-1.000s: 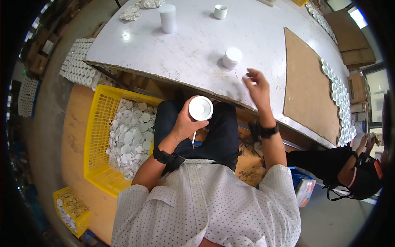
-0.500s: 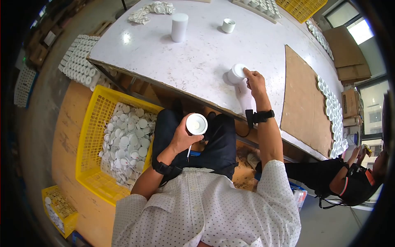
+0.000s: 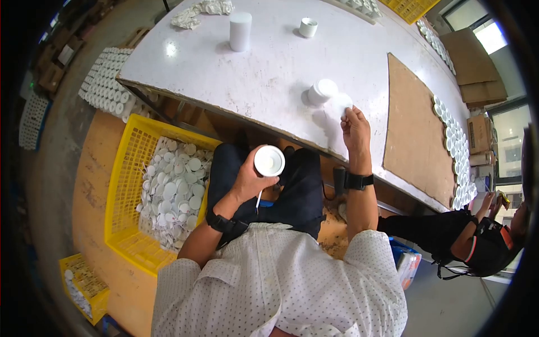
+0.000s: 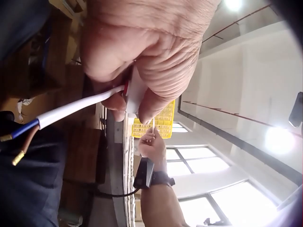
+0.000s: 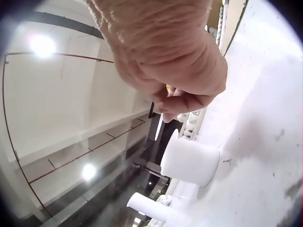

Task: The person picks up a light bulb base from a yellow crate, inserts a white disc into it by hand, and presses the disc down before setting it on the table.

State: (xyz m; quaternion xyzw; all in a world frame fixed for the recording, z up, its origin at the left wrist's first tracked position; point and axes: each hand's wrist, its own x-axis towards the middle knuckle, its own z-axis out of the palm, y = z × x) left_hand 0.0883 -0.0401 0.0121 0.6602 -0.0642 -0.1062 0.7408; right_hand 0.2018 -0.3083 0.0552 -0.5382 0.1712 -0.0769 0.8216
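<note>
In the head view my left hand (image 3: 245, 178) grips a round white lamp housing (image 3: 279, 162) above the lap, its open face turned up. A white cable (image 4: 78, 108) ending in bare-tipped blue and brown wires comes out of it, as the left wrist view shows. Over the near part of the table, my right hand (image 3: 356, 130) pinches a thin white disc (image 3: 339, 105) at its edge. Just beyond that disc stands a short white stack of discs (image 3: 322, 92). The right wrist view shows the disc edge-on (image 5: 158, 128) beside the stack (image 5: 189, 161).
Farther back on the white table (image 3: 269, 84) stand a tall white cylinder (image 3: 240, 33), a small ring-shaped stack (image 3: 308, 28) and crumpled paper (image 3: 205, 10). A cardboard sheet (image 3: 415, 129) lies right. A yellow crate (image 3: 119, 196) of loose white discs sits left. Another person (image 3: 483, 241) is at far right.
My right hand came from the right to the stack, and has now drawn back a little with a disc between its fingers. The left hand still holds the housing over the lap.
</note>
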